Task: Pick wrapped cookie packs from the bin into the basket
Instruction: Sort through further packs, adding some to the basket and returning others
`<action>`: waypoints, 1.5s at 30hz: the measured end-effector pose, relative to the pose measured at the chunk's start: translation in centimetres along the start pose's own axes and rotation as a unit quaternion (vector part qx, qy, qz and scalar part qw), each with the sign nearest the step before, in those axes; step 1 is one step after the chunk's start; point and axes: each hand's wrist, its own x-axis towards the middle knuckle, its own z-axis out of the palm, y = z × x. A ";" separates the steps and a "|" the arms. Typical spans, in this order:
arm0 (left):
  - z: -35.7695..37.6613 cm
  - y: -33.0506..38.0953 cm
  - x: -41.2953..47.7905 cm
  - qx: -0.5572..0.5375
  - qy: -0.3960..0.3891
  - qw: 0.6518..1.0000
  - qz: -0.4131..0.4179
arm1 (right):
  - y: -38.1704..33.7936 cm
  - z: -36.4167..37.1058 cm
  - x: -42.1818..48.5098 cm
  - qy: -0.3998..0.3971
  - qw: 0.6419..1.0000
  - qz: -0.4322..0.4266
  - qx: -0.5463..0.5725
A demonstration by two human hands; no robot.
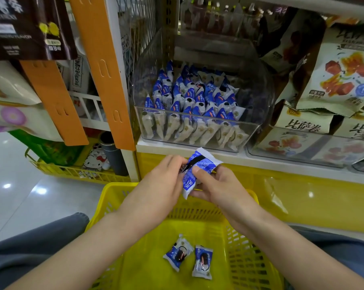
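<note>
Left hand: the left hand (166, 174) is raised over the far end of the basket, with its fingertips curled onto the left edge of the held pack.
Right hand: the right hand (215, 186) pinches the same pack from the right, its thumb pressed on the wrapper's face.
Hands together: the two hands are drawn close, both clamped on the wrapper, which is all that lies between them.
Held pack: the held pack (200, 164) is blue-and-white crinkled wrapping in the air, in front of the shelf edge and below the bin. Whether it is one pack or more cannot be told.
Bin: the clear bin (262, 91) stands on the white shelf (172, 148) and is filled with rows of upright bin packs (198, 105).
Basket: the yellow basket (118, 186) sits low between the person's knees.
In the basket: two packs lie flat on its floor just beside each other, the tilted pack (178, 255) to the left of the straighter pack (202, 261).
Surroundings: orange strips (101, 70) hang to the left of the bin, and snack bags (342, 76) are stacked to its right.
</note>
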 end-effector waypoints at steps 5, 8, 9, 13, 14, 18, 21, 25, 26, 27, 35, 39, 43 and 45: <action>-0.6 0.4 0.2 0.053 -0.008 0.998 -0.029 | -0.1 0.8 0.7 -0.011 1.000 0.003 -0.023; -1.0 0.0 0.5 0.099 0.011 0.995 -0.017 | -0.4 1.2 1.1 -0.017 0.999 0.001 -0.051; -1.1 -0.2 0.6 0.111 0.015 0.994 -0.014 | -0.4 1.4 1.2 -0.018 0.998 -0.002 -0.057; -1.4 -0.9 0.8 0.119 0.021 0.992 -0.028 | -0.2 2.4 1.7 -0.014 0.996 -0.014 -0.087; -1.5 -1.0 0.9 0.102 0.025 0.994 -0.034 | -0.2 2.7 1.8 -0.011 0.995 -0.019 -0.097; -2.0 -1.5 1.2 0.045 0.057 0.996 -0.043 | -0.4 3.0 2.3 -0.006 0.990 -0.048 -0.133; -2.2 -1.9 1.1 0.057 0.080 0.995 -0.020 | -0.3 2.9 2.4 -0.020 0.986 -0.056 -0.155; -2.1 -2.4 0.8 0.036 0.098 0.994 -0.036 | 0.1 2.7 2.7 -0.041 0.989 -0.051 -0.136; -2.1 -2.4 0.8 0.021 0.103 0.993 -0.047 | 0.2 2.7 2.8 -0.042 0.988 -0.057 -0.135; -2.2 -2.5 0.8 0.003 0.107 0.993 -0.058 | 0.3 2.7 3.0 -0.042 0.987 -0.067 -0.137; -2.9 -2.3 0.7 -0.287 0.045 0.935 -0.202 | 0.6 3.0 4.5 -0.029 0.982 -0.114 -0.150; -2.8 -1.8 0.4 -0.359 0.010 0.905 -0.226 | 1.3 3.2 4.9 -0.003 0.963 -0.124 -0.240; -2.4 -2.0 0.2 -0.312 0.045 0.924 -0.215 | 1.4 3.4 4.5 -0.004 0.933 -0.154 -0.325; -2.6 -2.0 0.3 -0.308 0.070 0.922 -0.226 | 1.2 3.3 4.4 -0.023 0.939 -0.158 -0.304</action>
